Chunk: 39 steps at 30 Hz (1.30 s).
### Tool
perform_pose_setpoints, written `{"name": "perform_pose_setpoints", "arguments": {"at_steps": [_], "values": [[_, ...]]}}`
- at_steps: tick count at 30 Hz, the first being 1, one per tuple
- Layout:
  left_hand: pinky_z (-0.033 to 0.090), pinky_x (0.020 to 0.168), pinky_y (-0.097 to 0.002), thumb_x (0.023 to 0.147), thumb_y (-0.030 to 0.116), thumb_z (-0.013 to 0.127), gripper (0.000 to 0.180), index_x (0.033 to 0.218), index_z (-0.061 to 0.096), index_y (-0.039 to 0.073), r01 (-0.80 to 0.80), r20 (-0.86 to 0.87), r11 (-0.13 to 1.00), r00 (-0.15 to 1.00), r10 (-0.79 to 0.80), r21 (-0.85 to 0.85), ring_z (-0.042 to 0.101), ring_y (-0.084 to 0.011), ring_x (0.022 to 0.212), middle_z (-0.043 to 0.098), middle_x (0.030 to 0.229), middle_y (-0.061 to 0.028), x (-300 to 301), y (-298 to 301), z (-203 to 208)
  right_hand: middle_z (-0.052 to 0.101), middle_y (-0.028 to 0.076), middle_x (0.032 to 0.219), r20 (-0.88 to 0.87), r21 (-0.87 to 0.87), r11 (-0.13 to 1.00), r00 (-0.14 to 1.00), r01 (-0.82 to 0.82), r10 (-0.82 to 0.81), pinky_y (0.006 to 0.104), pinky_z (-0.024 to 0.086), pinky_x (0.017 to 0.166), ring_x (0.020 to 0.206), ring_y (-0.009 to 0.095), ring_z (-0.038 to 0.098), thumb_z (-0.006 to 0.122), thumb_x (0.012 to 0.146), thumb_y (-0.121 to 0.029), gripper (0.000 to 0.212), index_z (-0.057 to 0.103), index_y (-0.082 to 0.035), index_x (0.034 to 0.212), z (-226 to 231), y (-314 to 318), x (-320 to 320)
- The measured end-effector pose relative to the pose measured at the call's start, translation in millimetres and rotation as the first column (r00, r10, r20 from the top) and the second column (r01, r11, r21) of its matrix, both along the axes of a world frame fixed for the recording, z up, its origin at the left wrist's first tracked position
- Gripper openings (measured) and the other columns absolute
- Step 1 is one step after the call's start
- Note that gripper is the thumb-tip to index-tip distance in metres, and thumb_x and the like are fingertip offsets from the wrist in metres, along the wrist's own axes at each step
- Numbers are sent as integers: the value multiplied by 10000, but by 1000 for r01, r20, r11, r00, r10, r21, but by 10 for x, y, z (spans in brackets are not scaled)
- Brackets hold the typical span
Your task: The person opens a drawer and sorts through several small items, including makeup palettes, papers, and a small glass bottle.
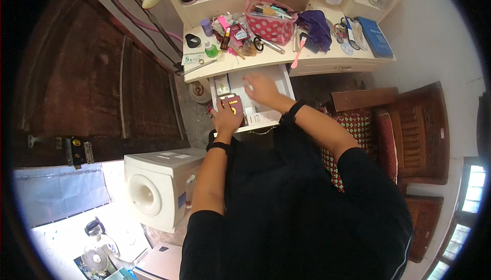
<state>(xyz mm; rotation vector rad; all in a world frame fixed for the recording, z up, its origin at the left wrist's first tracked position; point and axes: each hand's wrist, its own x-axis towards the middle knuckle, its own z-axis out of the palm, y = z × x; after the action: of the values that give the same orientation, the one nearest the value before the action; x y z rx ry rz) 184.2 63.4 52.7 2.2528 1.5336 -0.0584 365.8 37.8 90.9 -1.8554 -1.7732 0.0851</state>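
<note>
An open drawer (287, 82) juts out of the cream desk in front of me. Over its near left corner, my left hand (227, 120) is closed on a dark red booklet (233, 102) with yellow marking on its cover. My right hand (263, 91) hovers over the middle of the drawer, smeared by motion, so its fingers cannot be read. Behind the booklet lies a small white and green box (222, 84). A white carton (262, 117) lies along the drawer's front, nearer my right wrist. Both wrists wear black bands.
On the cream desktop (238, 65) stand a pink polka-dot pouch (271, 27) full of pens and tools, a green bottle (210, 50), a purple cloth (316, 28) and a blue book (376, 37). A wooden chair (422, 132) is at right, a white appliance (158, 190) at left.
</note>
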Motion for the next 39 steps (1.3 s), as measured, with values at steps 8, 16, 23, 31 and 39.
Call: {"name": "perform_pose_setpoints", "arguments": {"at_steps": [8, 16, 23, 31, 39], "values": [[353, 1029, -515, 784, 450, 587, 760, 1401, 374, 62, -26, -1, 999, 1000, 26, -20, 313, -429, 1269, 234, 1506, -106, -14, -12, 42, 542, 126, 1004, 255, 210, 951, 927, 225, -276, 449, 451, 758, 951, 300, 542, 647, 747, -191, 342, 598, -91, 1071, 414, 441, 542], [352, 1032, -500, 759, 462, 603, 761, 1378, 413, 63, -13, 41, 1000, 999, 13, -2, 352, -434, 1235, 261, 1489, -117, -30, -37, 97, 546, 112, 1020, 412, 103, 993, 906, 59, -96, 420, 475, 758, 1004, 290, 554, 677, 771, -271, 458, 535, -139, 1186, 620, 983, 361], [360, 1027, -519, 763, 476, 609, 732, 1341, 461, 51, -10, 84, 1000, 996, 11, -15, 348, -444, 1236, 260, 1489, -116, -62, -34, 37, 577, 114, 975, 107, 365, 922, 978, 129, -180, 435, 514, 644, 775, 343, 620, 593, 856, -187, 192, 632, -121, 1033, 921, 1007, 538], [374, 1006, -527, 730, 456, 645, 779, 1364, 430, 57, -37, 72, 999, 997, 37, -7, 336, -410, 1252, 285, 1464, -102, -15, 8, -46, 650, 135, 823, -732, 327, 885, 681, 331, 16, 314, 542, 618, 704, 234, 660, 601, 873, -103, 181, 614, 25, 1001, 934, 481, 756], [318, 1025, -554, 798, 446, 600, 617, 1290, 514, 84, -37, 101, 987, 995, 22, 156, 387, -445, 1218, 341, 1440, -165, -2, -20, -28, 609, 95, 812, -992, -59, 968, 96, 243, -84, 270, 527, 629, 709, 192, 646, 613, 903, -147, 202, 563, 20, 1006, 624, -91, 655]]}}
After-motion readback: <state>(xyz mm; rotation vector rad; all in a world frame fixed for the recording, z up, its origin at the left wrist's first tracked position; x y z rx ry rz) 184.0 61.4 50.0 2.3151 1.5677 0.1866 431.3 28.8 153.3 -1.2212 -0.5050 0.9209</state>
